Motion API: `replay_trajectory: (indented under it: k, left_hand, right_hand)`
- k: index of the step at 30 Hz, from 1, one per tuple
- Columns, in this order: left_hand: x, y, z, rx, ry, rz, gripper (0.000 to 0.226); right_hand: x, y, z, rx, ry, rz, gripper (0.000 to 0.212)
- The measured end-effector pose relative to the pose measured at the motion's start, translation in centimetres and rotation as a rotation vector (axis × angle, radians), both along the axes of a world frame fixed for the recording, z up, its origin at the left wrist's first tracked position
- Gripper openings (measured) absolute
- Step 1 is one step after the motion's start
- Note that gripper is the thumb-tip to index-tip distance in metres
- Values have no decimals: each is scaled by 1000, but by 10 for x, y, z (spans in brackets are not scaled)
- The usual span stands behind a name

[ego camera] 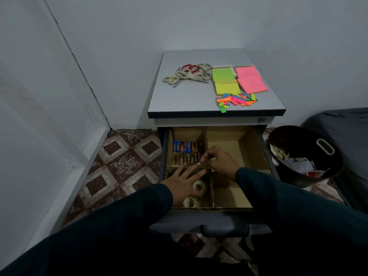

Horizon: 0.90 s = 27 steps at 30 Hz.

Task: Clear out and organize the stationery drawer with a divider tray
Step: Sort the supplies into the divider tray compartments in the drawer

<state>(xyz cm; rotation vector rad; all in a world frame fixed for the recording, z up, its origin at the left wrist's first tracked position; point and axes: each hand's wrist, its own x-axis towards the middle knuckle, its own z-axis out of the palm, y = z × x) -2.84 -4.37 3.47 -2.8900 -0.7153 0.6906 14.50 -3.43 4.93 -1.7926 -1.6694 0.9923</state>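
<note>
Sorting batteries [186, 152] into the divider tray [242, 144], 11 o'clock compartment. My right hand [219, 161] curls its fingers, pinching something small I cannot tell; left hand [184, 181] lies flat over the tape rolls [199, 185]. Next: scissors [187, 75] and sticky notes [227, 81] from the cabinet top.

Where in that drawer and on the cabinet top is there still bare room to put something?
The far-right compartment and the near-right one of the divider tray look bare. The cabinet top is free along its front left. Crowded: batteries far left, tape rolls near left under the left hand, scissors and sticky notes further back.
</note>
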Motion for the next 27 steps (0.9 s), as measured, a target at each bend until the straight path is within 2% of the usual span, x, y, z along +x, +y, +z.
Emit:
replay_trajectory:
  k: [9, 17, 27]
  left_hand:
    - [0, -1, -6, 37, 51, -8, 63]
    - [0, 1, -14, 58, 21, -36, 45]
    - [-2, 5, -29, 101, 9, -52, 44]
  right_hand:
    - [-2, -1, -1, -9, 52, -28, 23]
    - [-2, -3, 8, -56, 98, -40, 27]
    - [-5, -5, 13, -76, 92, -55, 12]
